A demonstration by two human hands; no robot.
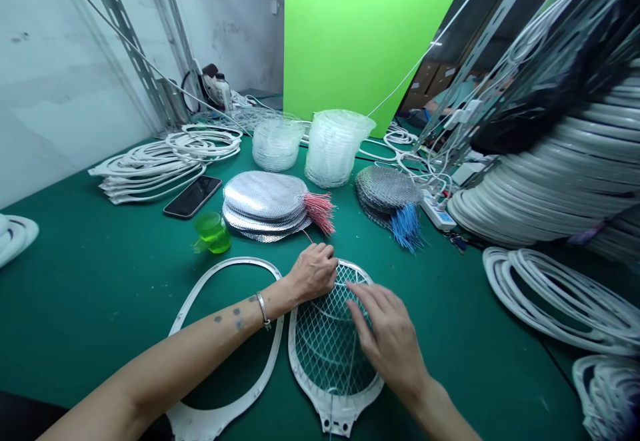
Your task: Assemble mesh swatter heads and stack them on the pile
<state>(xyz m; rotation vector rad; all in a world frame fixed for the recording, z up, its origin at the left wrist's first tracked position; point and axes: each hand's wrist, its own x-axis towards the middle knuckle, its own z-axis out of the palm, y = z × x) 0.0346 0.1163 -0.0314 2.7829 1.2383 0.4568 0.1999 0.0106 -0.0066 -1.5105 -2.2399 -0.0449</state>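
"Where's the mesh racket frame (330, 354)?"

"Straight ahead at twelve o'clock, lying flat on the green mat (100, 294), where it seems easy to work on."

"And your hands?"

"My left hand (313, 272) is curled over the top rim, probably to steady it, though I can't tell whether it's gripping. My right hand (387, 341) is open, fingers spread over the mesh, holding nothing I can see."

"The bare frame (235, 260)?"

"Ten o'clock, just beside it, near to hand. The stack of mesh discs (265, 196) sits farther off at eleven."
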